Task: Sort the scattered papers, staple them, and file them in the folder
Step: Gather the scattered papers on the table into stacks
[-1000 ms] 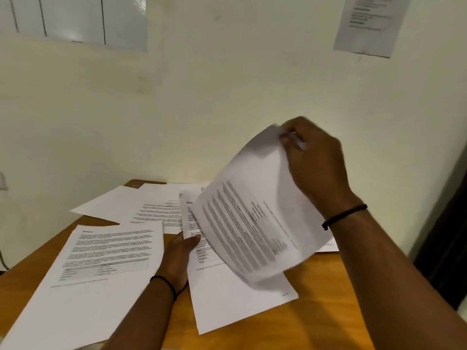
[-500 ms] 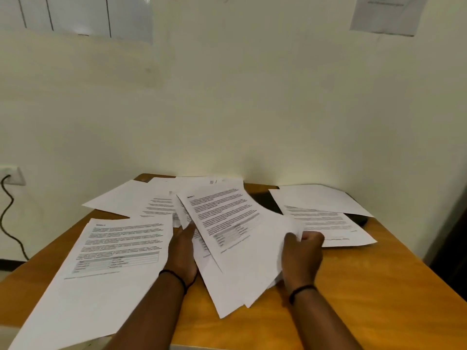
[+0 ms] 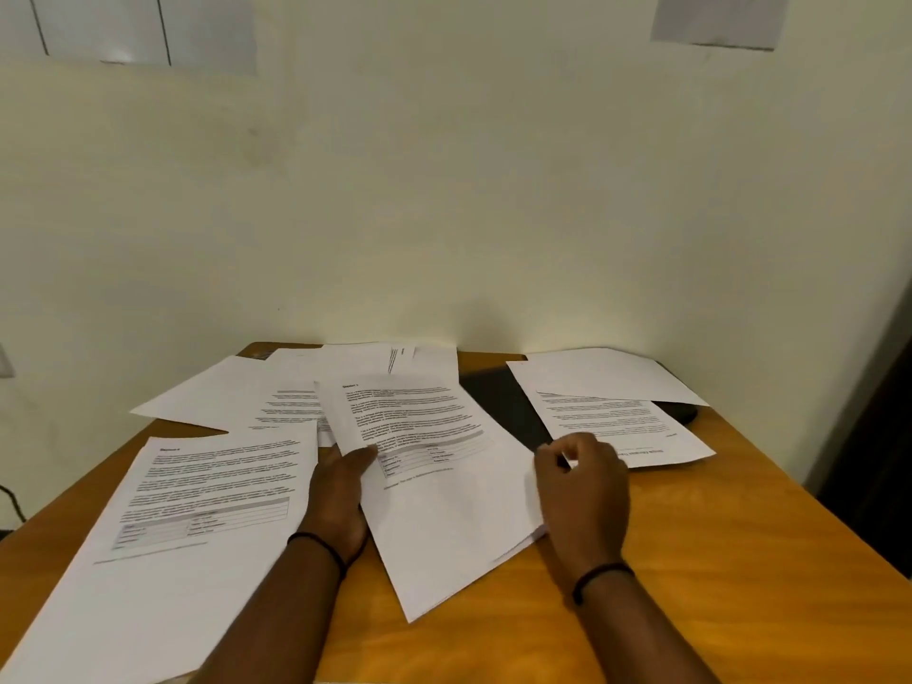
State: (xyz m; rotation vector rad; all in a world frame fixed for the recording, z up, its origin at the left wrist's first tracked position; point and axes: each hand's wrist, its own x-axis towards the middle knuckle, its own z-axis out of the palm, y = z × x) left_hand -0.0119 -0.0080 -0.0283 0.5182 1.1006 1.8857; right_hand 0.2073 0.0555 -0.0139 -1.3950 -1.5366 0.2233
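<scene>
Fingers (image 3: 362, 456) of left hand (image 3: 340, 496) gripping one middle sheet (image 3: 444, 486), right hand (image 3: 582, 491) loosely curled, empty

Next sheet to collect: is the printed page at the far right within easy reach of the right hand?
Probably yes: the right hand hovers at the printed page's near edge, nothing between.

A wooden table (image 3: 715, 560), orange-brown and smooth, is set with its far edge against a plain cream wall (image 3: 444, 190). High on the wall, above the table's left end, pale panels (image 3: 133, 27) divided by thin dark lines are seen, with a faint glare on them. Above the table's right end a grey sheet (image 3: 718, 17) is fixed to the wall. To the right of the table a dark vertical surface (image 3: 883, 436) is seen. To its left a dark cable (image 3: 12, 501) is seen.
</scene>
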